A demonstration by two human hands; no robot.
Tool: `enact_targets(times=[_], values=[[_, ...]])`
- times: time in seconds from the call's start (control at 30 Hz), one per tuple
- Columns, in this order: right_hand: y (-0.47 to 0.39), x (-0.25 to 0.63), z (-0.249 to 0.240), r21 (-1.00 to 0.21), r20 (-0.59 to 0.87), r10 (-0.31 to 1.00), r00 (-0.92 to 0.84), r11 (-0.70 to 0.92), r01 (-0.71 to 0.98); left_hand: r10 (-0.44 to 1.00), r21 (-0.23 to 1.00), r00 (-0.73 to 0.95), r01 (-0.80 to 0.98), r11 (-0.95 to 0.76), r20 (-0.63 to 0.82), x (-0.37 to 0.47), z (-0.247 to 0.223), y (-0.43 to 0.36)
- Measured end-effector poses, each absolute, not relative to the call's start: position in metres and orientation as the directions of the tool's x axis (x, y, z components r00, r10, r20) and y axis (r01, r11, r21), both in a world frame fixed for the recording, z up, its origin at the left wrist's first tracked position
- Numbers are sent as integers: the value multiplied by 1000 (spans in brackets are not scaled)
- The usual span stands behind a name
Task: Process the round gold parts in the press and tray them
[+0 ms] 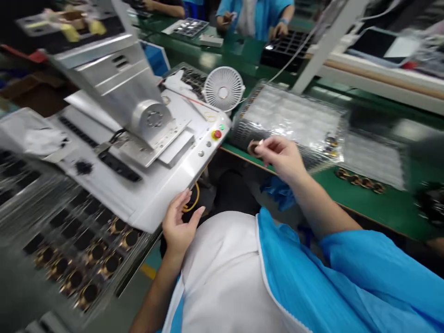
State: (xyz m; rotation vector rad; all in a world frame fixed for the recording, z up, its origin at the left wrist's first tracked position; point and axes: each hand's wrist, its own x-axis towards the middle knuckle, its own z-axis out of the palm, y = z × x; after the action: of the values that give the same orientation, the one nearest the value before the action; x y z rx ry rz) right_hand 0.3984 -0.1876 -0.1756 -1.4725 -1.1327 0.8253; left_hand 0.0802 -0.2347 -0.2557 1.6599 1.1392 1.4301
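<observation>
My right hand (282,157) pinches a small round watch case (255,148) between thumb and fingertips, above the front edge of the green bench. The case is blurred, with a brownish rim. My left hand (180,222) is empty, its fingers apart and curved, beside the front edge of the white machine (173,194). At the lower left, a clear tray (133,259) bears several gold-rimmed watch cases (88,296) with dark faces. More watch cases (366,182) lie in a row on the green bench at right.
The machine's metal head (121,88) stands over its bed, and a red stop button (217,134) sits at its corner. A white fan (224,89) is behind. Stacked clear trays (291,115) lie on the green bench (347,196). Co-workers' hands (280,30) are across the bench.
</observation>
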Motion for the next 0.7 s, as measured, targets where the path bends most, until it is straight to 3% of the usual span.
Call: enact_targets(times=[0.1, 0.17, 0.27, 0.33, 0.5, 0.7], values=[[-206, 506, -175, -845, 357, 625, 694, -100, 525, 914, 899, 45, 164, -406, 404, 80, -262, -227], [-228, 565, -182, -727, 450, 437, 779, -327, 604, 914, 901, 57, 152, -406, 402, 81, -264, -224], [-264, 608, -206, -472, 356, 438, 825, -678, 564, 910, 897, 68, 158, -414, 408, 85, -266, -219], [-282, 607, -227, -358, 258, 486, 835, -755, 550, 903, 888, 87, 161, -430, 422, 87, -267, -216], [-298, 582, -275, -286, 123, 548, 827, -779, 559, 883, 865, 139, 178, -469, 449, 84, -270, -210], [-299, 595, -283, -255, 69, 428, 901, -866, 431, 895, 871, 119, 206, -445, 429, 72, -274, -215]])
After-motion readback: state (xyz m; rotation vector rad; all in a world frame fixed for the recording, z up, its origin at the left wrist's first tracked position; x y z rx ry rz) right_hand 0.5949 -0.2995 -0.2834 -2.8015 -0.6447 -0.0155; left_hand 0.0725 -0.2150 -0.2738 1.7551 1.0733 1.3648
